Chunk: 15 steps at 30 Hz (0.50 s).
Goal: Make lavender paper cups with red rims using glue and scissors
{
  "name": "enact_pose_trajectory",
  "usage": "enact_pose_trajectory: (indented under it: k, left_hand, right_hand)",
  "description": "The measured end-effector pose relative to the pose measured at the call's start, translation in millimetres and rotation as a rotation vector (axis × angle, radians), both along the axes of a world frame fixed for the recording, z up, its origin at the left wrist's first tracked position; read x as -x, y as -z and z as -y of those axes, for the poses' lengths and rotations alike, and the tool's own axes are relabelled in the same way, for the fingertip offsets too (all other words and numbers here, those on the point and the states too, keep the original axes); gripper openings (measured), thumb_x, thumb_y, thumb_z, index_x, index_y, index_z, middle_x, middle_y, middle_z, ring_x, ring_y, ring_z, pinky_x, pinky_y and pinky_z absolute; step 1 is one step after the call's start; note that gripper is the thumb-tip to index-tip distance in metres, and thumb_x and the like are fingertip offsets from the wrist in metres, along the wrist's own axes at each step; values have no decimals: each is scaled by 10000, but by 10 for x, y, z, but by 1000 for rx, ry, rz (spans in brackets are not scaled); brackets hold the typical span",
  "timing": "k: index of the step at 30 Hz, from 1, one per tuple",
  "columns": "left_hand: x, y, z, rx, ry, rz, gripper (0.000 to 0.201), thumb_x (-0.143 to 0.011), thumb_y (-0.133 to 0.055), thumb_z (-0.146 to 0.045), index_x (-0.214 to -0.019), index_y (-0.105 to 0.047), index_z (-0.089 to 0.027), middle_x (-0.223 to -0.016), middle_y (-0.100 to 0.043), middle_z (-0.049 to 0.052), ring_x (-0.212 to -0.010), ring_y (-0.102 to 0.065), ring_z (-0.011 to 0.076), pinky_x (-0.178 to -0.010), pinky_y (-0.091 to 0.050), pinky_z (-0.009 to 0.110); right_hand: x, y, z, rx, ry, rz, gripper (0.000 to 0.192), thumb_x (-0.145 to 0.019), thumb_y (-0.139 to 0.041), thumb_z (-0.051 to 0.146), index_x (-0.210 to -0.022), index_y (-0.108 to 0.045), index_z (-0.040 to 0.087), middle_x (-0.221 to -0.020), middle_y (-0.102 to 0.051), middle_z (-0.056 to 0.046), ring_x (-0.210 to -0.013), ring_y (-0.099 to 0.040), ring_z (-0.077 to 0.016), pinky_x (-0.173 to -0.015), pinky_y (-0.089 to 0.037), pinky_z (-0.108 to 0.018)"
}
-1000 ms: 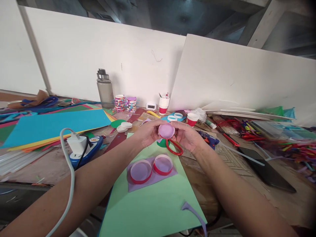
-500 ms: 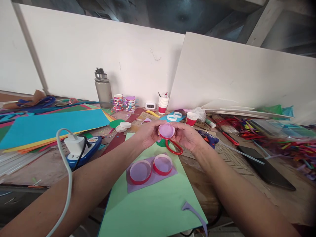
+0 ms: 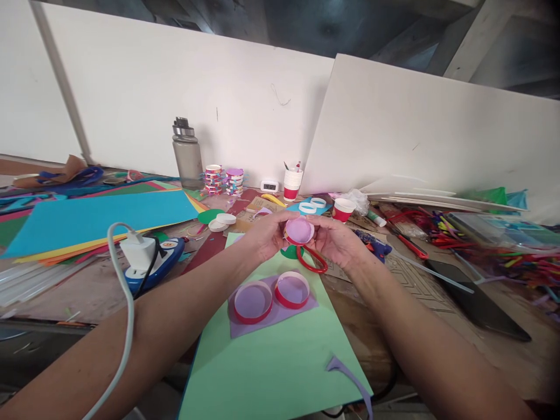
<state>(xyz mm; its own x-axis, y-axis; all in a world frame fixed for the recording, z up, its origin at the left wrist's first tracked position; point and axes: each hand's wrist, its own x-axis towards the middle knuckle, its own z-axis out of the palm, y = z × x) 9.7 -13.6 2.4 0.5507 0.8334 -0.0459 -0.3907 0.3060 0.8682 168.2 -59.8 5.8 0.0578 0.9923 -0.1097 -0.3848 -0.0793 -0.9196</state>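
Observation:
Between my left hand (image 3: 270, 236) and my right hand (image 3: 332, 238) is a small round paper cup piece (image 3: 300, 230) with a purple disc in it and a red-and-white rim. Fingers of both hands close on its sides. Below my hands, two red-and-white cup rings (image 3: 252, 319) sit on a purple foam sheet (image 3: 238, 330), which lies on a light green sheet (image 3: 266, 373). Red-handled scissors (image 3: 315, 267) rest just under the held piece, partly hidden. A curved purple scrap (image 3: 350, 376) lies near the green sheet's lower right corner.
At the left are coloured sheets (image 3: 105, 219) and a blue power strip (image 3: 172, 256) whose white cable crosses my left forearm. A bottle (image 3: 187, 154), stacked cup rings (image 3: 213, 179) and paper cups (image 3: 292, 185) stand behind. A glue gun (image 3: 374, 245) and a dark phone (image 3: 481, 303) lie right.
The whole view has shifted slightly, so things appear a little further right. Both hands keep hold of the round piece, with hardly any movement.

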Motion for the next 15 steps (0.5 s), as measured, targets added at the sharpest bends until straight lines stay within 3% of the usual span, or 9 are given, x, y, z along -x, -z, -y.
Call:
enact_pose_trajectory:
  k: [9, 15]
  left_hand:
    - [14, 33, -25, -37, 49, 52, 186, -702, -853, -260, -742, -695, -172, -659, -658, 28, -591, -558, 140, -543, -454, 288]
    - [7, 15, -16, -20, -16, 18, 181, -687, -858, -231, -727, -695, -164, -691, -664, 36, -625, -570, 139, -572, -466, 289]
  right_hand:
    - [-4, -16, 3, -2, -4, 6, 183, -675, -832, 205, -817, -716, 189, -763, -723, -17, -659, -612, -139, -607, -535, -267]
    - [24, -26, 22, 17, 24, -14, 191, -647, -840, 189, -799, -723, 189, -751, -724, -25, -634, -591, -134, -546, -522, -243]
